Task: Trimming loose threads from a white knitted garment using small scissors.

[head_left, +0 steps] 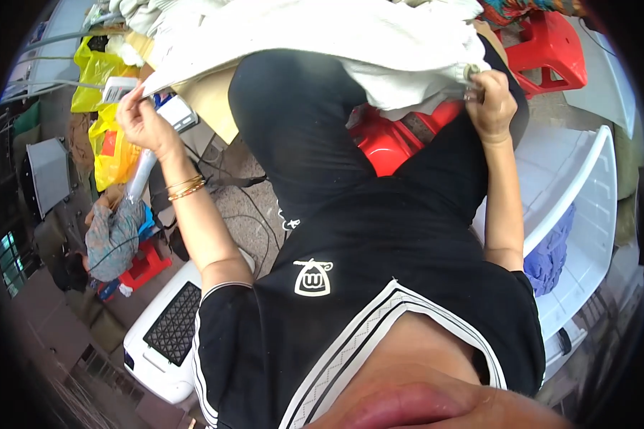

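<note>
A white cloth garment (322, 32) is stretched across my knees at the top of the head view, its near edge running from one hand to the other. My left hand (147, 127) pinches the garment's left corner between thumb and fingers. At the right end, my right hand (492, 107) is closed on the bunched edge by a thicker, ribbed-looking part. The cloth droops between my thighs. Its far side is cut off by the picture's upper rim.
Beneath the cloth, between my legs, shows a red plastic stool (386, 146). Another red stool (551, 53) stands far right. A white tub (572, 214) holds purple cloth (553, 250). Left are yellow bags (96, 68), cables, a white appliance (166, 332) and another person (113, 239).
</note>
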